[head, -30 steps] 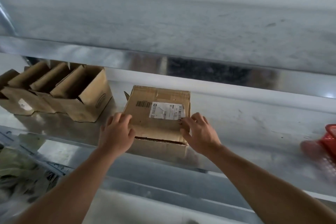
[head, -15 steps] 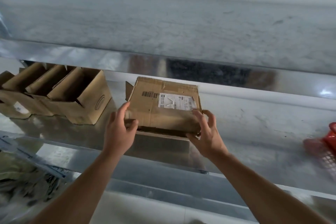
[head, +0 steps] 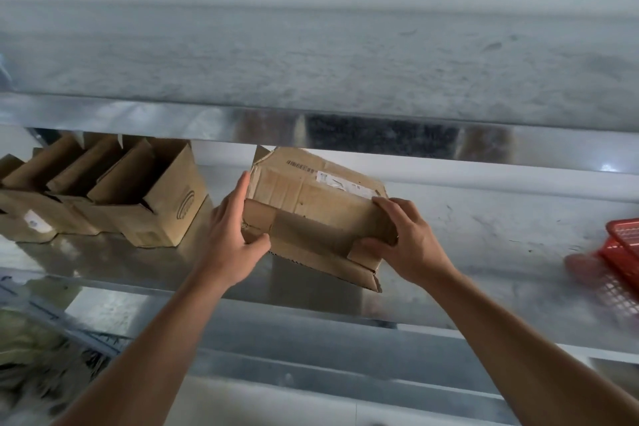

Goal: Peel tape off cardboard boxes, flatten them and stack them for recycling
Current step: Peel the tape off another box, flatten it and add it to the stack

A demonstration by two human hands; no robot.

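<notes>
A single wide-angle view from the person's head looks forward and a little down along both forearms, which enter from the lower corners. It is within arm's reach of a metal shelf. At frame centre, the left hand and right hand hold a box.

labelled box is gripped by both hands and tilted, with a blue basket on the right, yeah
No: the basket is red, not blue, as the head view shows. The left hand and right hand do grip the labelled box, tilted.
</notes>
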